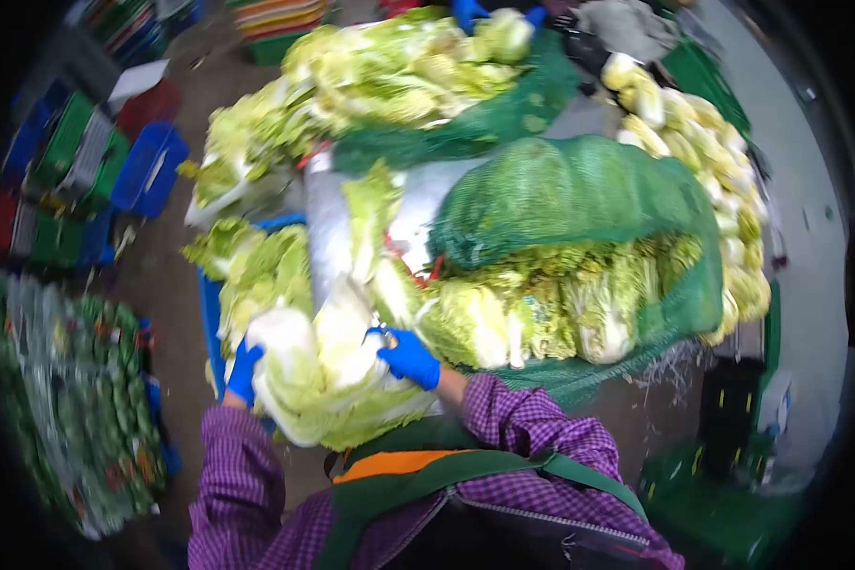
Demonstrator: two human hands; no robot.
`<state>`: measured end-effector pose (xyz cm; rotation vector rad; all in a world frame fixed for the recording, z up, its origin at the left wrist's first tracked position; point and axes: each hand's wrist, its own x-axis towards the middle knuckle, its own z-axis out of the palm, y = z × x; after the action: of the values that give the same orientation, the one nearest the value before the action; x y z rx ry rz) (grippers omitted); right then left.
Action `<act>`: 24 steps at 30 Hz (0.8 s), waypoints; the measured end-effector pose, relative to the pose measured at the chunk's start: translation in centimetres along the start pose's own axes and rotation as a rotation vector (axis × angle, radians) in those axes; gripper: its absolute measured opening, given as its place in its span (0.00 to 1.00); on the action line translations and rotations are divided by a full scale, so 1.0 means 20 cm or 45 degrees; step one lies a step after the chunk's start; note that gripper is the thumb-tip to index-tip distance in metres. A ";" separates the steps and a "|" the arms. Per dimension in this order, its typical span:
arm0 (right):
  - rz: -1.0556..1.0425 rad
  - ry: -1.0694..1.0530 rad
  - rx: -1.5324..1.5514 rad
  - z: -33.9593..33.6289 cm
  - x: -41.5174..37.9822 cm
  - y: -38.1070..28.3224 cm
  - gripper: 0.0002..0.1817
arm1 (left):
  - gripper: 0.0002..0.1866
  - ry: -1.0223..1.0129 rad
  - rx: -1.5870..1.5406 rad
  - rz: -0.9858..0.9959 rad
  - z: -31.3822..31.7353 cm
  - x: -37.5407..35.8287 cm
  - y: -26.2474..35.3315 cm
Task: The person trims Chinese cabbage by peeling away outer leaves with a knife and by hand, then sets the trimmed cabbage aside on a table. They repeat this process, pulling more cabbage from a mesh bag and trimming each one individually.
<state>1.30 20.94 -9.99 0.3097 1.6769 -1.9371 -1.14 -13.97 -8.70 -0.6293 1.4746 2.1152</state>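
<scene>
My left hand (244,372), in a blue glove, is closed on the left side of a Chinese cabbage (290,356) with loose pale outer leaves, close to my body. My right hand (410,359), gloved the same, has its fingers curled at the right side of these leaves. A small dark, shiny thing shows at its fingertips, too small to name. Beyond my hands, a cut leaf (370,214) lies on the metal table (328,214). Right of my right hand, several cabbages (480,323) lie in an opened green net sack (560,195).
A blue tub (209,318) full of leaves stands at the left. Across the table, another person's blue-gloved hands (467,13) are at a leaf pile (389,71). Trimmed cabbages (703,142) are heaped at the right. Crates (152,166) and bagged greens (81,408) stand far left.
</scene>
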 end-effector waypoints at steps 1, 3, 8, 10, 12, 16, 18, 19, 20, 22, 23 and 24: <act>0.011 0.007 -0.067 -0.02 -0.03 -0.01 0.23 | 0.32 -0.009 -0.194 -0.140 -0.04 -0.03 -0.05; 0.023 0.018 -0.144 -0.05 -0.09 0.01 0.25 | 0.35 0.017 -0.242 -0.067 0.40 -0.32 0.14; -0.065 0.192 -0.229 0.04 0.02 0.04 0.23 | 0.29 -0.349 0.015 0.297 -0.14 -0.12 0.11; -0.241 0.267 -0.539 0.14 0.18 0.12 0.27 | 0.30 -0.354 0.309 0.459 -0.18 -0.15 0.30; -0.162 0.224 -0.601 0.19 0.17 -0.04 0.32 | 0.31 -0.412 0.645 0.626 -0.15 -0.18 0.48; -0.569 0.389 -0.507 0.12 -0.01 -0.25 0.22 | 0.41 -0.589 0.903 0.682 0.28 -0.19 0.67; -0.666 0.507 -0.504 0.06 -0.07 -0.29 0.20 | 0.48 -0.723 1.052 0.539 0.44 -0.05 0.55; -0.553 0.490 -0.442 0.03 -0.12 -0.30 0.20 | 0.47 -0.817 1.174 0.434 0.51 0.03 0.48; -0.431 0.489 -0.389 -0.01 -0.17 -0.30 0.20 | 0.44 -0.896 1.252 0.370 0.63 0.06 0.43; -0.528 0.601 -0.484 -0.05 -0.24 -0.25 0.20 | 0.43 -0.627 1.609 0.148 0.77 0.11 0.32; -0.410 0.608 -0.465 -0.05 -0.29 -0.25 0.18 | 0.43 -0.619 1.638 0.257 0.80 0.12 0.33; -0.405 0.605 -0.445 -0.07 -0.30 -0.22 0.18 | 0.42 -0.625 1.667 0.370 0.83 0.13 0.34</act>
<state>3.58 24.09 -3.38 0.4092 2.4643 -1.8279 -8.93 0.04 -0.20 0.5647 2.2089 0.8979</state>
